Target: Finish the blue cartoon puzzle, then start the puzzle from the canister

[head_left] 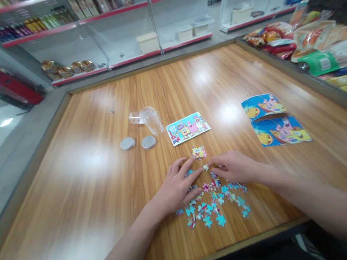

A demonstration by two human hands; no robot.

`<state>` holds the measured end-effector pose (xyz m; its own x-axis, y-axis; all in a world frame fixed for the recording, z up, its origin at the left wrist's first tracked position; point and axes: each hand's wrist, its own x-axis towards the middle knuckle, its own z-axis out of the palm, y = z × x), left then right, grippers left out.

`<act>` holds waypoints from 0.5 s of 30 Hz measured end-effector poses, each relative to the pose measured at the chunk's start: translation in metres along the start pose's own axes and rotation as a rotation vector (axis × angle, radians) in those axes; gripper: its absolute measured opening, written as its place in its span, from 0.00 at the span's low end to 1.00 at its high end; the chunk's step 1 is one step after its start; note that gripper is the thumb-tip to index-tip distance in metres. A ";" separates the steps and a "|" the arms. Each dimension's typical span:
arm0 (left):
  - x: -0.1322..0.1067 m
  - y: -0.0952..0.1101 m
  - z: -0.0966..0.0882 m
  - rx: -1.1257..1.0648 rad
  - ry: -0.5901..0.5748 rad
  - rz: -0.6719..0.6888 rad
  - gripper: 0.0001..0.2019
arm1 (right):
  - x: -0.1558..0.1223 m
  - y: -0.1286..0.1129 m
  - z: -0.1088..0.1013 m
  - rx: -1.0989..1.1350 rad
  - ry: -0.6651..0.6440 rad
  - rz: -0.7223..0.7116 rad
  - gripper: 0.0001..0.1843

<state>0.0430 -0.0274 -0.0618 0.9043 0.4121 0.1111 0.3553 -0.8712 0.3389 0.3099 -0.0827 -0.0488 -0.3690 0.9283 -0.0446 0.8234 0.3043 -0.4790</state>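
Loose jigsaw puzzle pieces [210, 207], mostly light blue, lie scattered on the wooden table near me. Just beyond them is a small joined section [198, 152] with a yellow cartoon face and a pink edge. My left hand [179, 185] lies with fingers spread over some pieces, its fingertips close to the joined section. A pale puzzle piece [205, 167] sits between my two hands, near the fingertips of both. My right hand [232, 166] has its fingers curled beside that piece; whether it pinches anything is hidden. Behind the pieces lies a cartoon picture card [188, 128].
Two round metal lids [127, 143] and clear plastic containers [150, 119] stand left of the card. A folded blue cartoon sheet [273, 123] lies to the right. Packaged snacks [281, 37] are piled beyond the table's right edge [267, 53]. Shelves [124, 60] stand behind.
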 end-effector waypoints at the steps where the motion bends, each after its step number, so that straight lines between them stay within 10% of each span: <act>1: 0.000 0.000 0.001 0.002 0.002 -0.007 0.29 | 0.000 0.000 0.000 0.001 0.002 -0.005 0.13; 15: -0.001 -0.002 -0.003 -0.018 0.013 0.021 0.26 | 0.000 -0.003 -0.003 0.000 -0.023 -0.057 0.16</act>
<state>0.0413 -0.0255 -0.0600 0.9085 0.3969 0.1305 0.3314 -0.8748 0.3535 0.3085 -0.0828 -0.0443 -0.4254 0.9042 -0.0378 0.8008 0.3567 -0.4811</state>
